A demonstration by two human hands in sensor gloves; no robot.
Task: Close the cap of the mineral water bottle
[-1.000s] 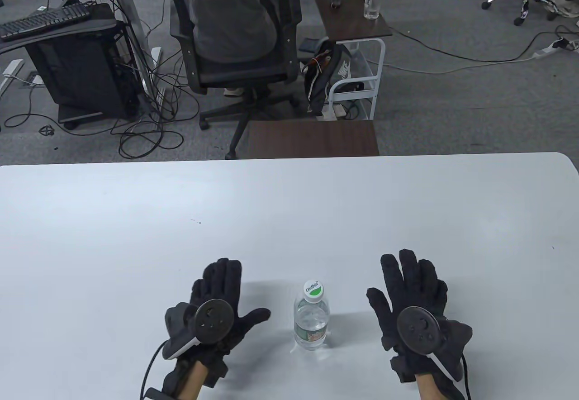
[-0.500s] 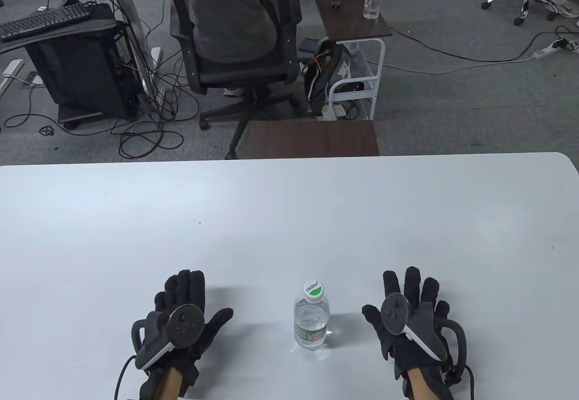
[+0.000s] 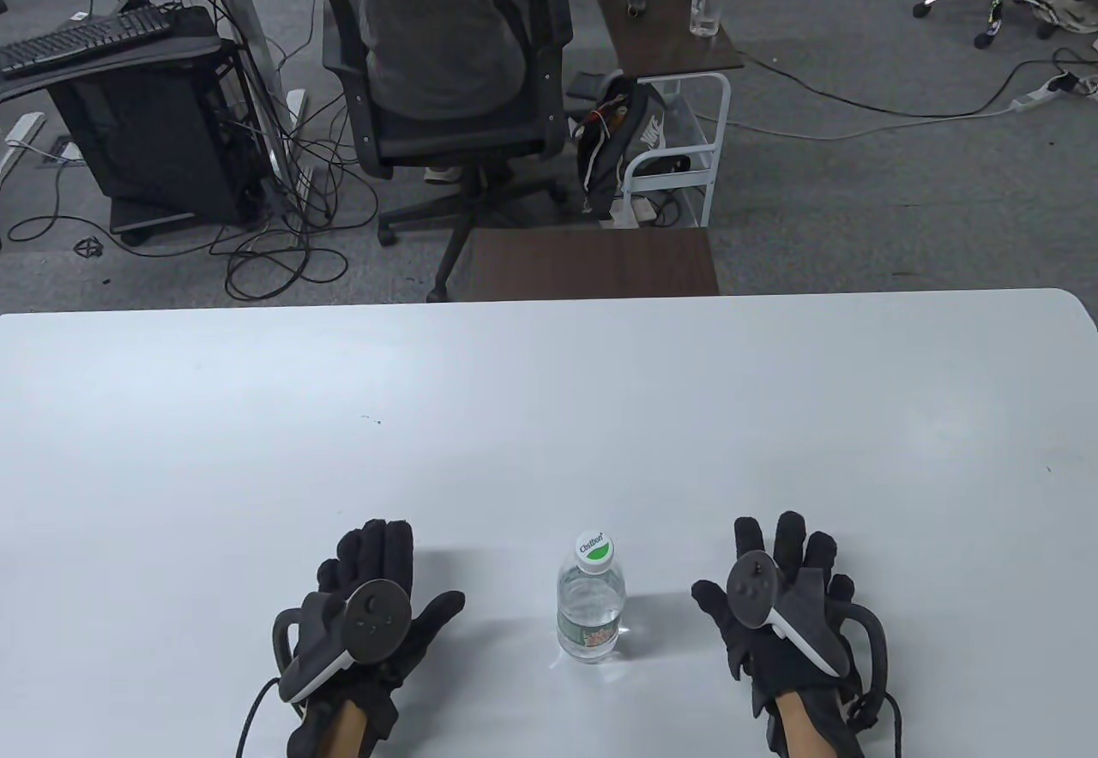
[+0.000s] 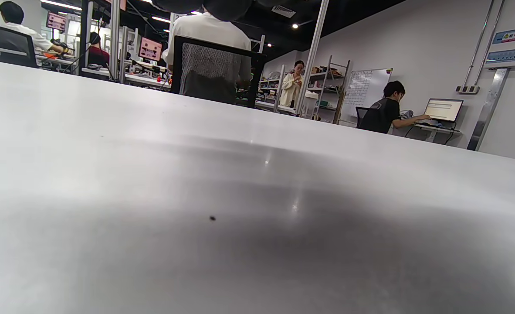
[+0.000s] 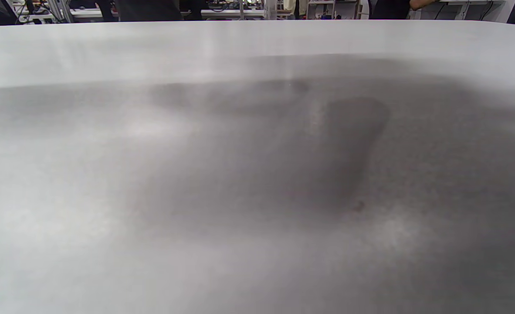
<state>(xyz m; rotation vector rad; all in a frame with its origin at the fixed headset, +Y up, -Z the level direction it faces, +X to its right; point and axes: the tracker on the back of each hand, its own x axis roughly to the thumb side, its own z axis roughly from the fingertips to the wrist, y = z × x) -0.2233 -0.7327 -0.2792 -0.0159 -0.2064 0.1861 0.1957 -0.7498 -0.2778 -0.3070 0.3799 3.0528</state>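
A small clear mineral water bottle (image 3: 589, 612) stands upright on the white table (image 3: 549, 415) near its front edge. A white cap (image 3: 595, 550) with a green mark sits on its neck. My left hand (image 3: 377, 595) lies palm down to the left of the bottle, fingers spread, holding nothing. My right hand (image 3: 776, 595) lies palm down to the right of it, fingers spread, holding nothing. Neither hand touches the bottle. The wrist views show only the bare table top (image 4: 257, 196) (image 5: 257, 174); the bottle and fingers are out of those views.
Beyond the table's far edge stand a dark wooden side table (image 3: 592, 262), an office chair (image 3: 446, 81) and a white cart (image 3: 678, 149). A small dark speck (image 3: 371, 420) marks the table top.
Both hands drew back toward the front edge and apart from the bottle a second ago. Since half a second ago the left hand has shifted slightly right; the bottle has not moved.
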